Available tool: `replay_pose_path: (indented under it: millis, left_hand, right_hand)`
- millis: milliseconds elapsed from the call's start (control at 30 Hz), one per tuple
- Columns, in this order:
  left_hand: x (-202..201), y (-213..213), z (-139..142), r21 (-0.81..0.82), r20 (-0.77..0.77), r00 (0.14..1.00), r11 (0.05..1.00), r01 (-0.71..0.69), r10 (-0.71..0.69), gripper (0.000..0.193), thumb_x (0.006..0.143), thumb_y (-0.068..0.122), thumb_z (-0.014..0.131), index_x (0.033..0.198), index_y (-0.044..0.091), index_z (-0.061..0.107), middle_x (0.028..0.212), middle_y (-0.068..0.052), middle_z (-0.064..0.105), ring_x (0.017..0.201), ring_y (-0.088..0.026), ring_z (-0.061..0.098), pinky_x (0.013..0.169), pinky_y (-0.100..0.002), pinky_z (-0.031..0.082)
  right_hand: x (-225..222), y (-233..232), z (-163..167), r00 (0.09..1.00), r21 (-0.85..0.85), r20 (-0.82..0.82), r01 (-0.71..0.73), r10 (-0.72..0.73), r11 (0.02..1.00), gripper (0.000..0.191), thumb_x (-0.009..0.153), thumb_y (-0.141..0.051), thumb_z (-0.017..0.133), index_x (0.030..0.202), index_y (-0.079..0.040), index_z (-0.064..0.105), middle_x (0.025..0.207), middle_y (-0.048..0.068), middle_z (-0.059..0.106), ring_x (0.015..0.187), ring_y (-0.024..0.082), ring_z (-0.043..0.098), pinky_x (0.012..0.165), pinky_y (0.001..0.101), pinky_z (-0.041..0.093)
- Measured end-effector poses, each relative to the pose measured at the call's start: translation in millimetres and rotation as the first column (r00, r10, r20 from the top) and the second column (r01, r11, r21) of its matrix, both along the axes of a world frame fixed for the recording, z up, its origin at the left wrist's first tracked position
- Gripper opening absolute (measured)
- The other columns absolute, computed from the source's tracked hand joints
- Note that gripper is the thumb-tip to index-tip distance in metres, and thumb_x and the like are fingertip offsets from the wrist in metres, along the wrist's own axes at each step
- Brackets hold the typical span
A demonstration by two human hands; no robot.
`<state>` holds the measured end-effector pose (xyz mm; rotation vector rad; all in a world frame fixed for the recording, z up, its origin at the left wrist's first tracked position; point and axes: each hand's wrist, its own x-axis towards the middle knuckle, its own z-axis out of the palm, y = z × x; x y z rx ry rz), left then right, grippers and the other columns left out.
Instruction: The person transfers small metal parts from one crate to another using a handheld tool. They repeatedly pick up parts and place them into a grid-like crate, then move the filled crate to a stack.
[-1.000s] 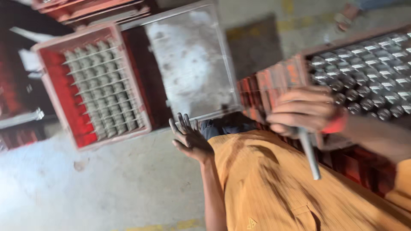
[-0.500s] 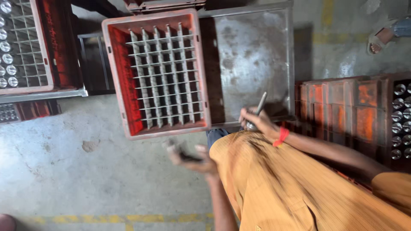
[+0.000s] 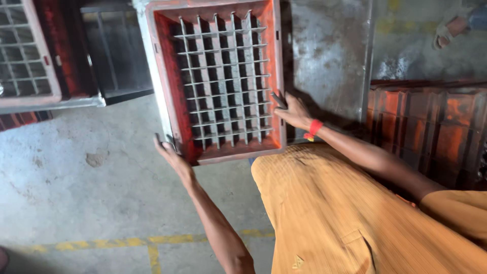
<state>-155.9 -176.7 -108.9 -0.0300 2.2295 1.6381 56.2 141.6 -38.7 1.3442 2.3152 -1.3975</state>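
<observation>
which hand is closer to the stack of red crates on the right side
Right. The right hand grips the divided crate beside the crate stack; the left hand holds its far corner.

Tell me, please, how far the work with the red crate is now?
Done: both hands have reached the red crate, whose cells look empty. In hand: the left hand holds its near left corner, the right hand its right rim. Left: it sits on the metal table, not lifted.
</observation>
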Motion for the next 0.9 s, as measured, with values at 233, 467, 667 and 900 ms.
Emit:
replay_pose_path:
  millis: [233,467,667,900]
  left_hand:
    - [139.9,77.6,6.9,-0.002,-0.022,0.981,0.981,0.192,-0.192,0.061,0.108,0.035,0.044,0.155,-0.002,0.037,0.162,-0.022,0.040,0.151,-0.036,0.038,0.123,-0.046,0.029]
    - [218.9,159.9,31.1,-0.002,-0.160,0.940,0.952,0.305,-0.301,0.058,0.108,0.033,0.048,0.152,-0.005,0.041,0.158,-0.025,0.043,0.149,-0.040,0.039,0.123,-0.048,0.028]
    - [236.7,180.7,35.0,-0.035,-0.168,0.961,0.976,0.216,-0.218,0.052,0.110,0.030,0.044,0.150,-0.004,0.044,0.156,-0.024,0.047,0.145,-0.038,0.044,0.120,-0.046,0.032]
    - [240.5,169.5,42.8,0.169,-0.087,0.995,0.983,0.070,-0.056,0.051,0.111,0.029,0.039,0.151,-0.002,0.043,0.153,-0.020,0.048,0.138,-0.033,0.050,0.113,-0.041,0.039]
  right_hand:
    - [122.5,52.0,16.7,0.958,0.143,0.218,0.159,-0.188,0.977,0.035,0.080,-0.036,0.068,0.096,-0.007,0.060,0.074,0.017,0.065,0.068,0.036,0.066,0.067,0.0480,0.049]
    - [212.8,102.5,31.4,0.954,0.172,0.149,0.235,-0.261,0.957,0.039,0.085,-0.038,0.067,0.075,-0.005,0.049,0.064,0.008,0.048,0.060,0.025,0.052,0.057,0.0472,0.042]
    - [232.9,122.5,39.5,0.961,0.241,0.170,0.173,-0.217,0.955,0.039,0.086,-0.039,0.068,0.074,-0.007,0.050,0.061,0.007,0.047,0.056,0.024,0.050,0.053,0.0458,0.039]
    - [240.3,117.2,31.9,0.966,0.385,0.055,0.212,-0.251,0.899,0.044,0.093,-0.047,0.068,0.107,-0.006,0.059,0.060,0.008,0.055,0.052,0.028,0.057,0.049,0.0460,0.043]
